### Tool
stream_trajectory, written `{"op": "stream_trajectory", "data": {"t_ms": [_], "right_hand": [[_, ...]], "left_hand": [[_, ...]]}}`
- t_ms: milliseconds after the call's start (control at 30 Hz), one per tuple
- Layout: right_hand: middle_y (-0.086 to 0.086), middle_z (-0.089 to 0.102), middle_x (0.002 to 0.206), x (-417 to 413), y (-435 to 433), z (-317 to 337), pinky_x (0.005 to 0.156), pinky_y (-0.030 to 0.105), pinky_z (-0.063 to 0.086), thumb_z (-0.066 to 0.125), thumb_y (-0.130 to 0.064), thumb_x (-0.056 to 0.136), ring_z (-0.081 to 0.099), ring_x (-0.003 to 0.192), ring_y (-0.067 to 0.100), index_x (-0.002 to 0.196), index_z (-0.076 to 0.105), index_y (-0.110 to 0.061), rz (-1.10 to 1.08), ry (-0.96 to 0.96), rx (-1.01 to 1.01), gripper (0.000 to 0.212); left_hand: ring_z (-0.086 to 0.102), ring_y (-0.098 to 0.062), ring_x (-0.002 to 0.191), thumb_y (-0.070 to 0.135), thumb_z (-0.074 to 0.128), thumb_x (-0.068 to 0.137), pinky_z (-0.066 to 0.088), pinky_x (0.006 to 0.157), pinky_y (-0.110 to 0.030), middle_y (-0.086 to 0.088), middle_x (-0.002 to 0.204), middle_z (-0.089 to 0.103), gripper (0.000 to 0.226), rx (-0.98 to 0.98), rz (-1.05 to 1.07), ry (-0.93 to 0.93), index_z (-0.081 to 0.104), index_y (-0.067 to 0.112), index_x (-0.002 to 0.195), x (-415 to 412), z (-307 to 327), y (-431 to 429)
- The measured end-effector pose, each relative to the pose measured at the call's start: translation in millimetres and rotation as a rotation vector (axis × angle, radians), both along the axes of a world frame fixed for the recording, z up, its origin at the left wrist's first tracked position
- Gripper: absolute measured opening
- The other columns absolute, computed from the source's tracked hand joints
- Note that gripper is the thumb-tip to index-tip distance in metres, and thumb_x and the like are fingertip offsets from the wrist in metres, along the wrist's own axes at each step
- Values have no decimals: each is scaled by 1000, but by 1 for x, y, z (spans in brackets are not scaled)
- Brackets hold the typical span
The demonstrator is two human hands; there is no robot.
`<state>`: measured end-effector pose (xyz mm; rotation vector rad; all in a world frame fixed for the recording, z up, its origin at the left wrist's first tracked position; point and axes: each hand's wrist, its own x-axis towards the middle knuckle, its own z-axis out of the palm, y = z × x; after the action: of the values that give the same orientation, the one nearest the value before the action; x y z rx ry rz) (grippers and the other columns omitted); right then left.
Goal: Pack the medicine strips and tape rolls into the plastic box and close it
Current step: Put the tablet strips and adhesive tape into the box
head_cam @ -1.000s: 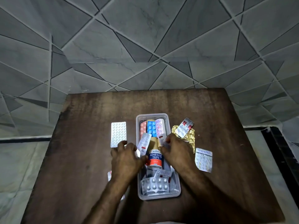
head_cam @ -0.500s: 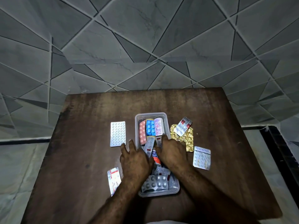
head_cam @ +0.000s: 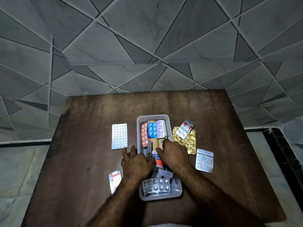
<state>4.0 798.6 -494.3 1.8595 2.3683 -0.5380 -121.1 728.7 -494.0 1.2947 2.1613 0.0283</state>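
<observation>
- Both hands, left hand (head_cam: 136, 163) and right hand (head_cam: 174, 155), are covering the middle of the plastic box (head_cam: 177, 191), blocking entry there.
- Strips are crowding the box's far end; a silver blister strip (head_cam: 155, 185) is filling the near end.
- Bare table (head_cam: 85, 161) is lying open far left.
- The gold strip (head_cam: 188, 142) is lying just beside the right wall.

Open clear plastic box (head_cam: 168, 119), strip-filled
</observation>
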Motion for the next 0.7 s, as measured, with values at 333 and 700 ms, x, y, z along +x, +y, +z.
{"op": "stream_trajectory", "data": {"t_ms": [333,700], "right_hand": [[0,72,96,27,8,20,78,35,53,57,-43,87,67,89,24,97,64,-24,-205,313,50,23],[19,66,107,133,8,-33,88,44,51,56,-57,75,62,99,37,107,58,-9,-533,66,-112,58]], "left_hand": [[40,-28,133,58,43,83,33,107,-38,-6,140,52,48,320,90,-130,70,26,107,-18,-6,-3],[56,-41,103,62,67,73,45,91,-44,-20,109,60,57,11,377,58,57,14,101,-78,-42,-59]]}}
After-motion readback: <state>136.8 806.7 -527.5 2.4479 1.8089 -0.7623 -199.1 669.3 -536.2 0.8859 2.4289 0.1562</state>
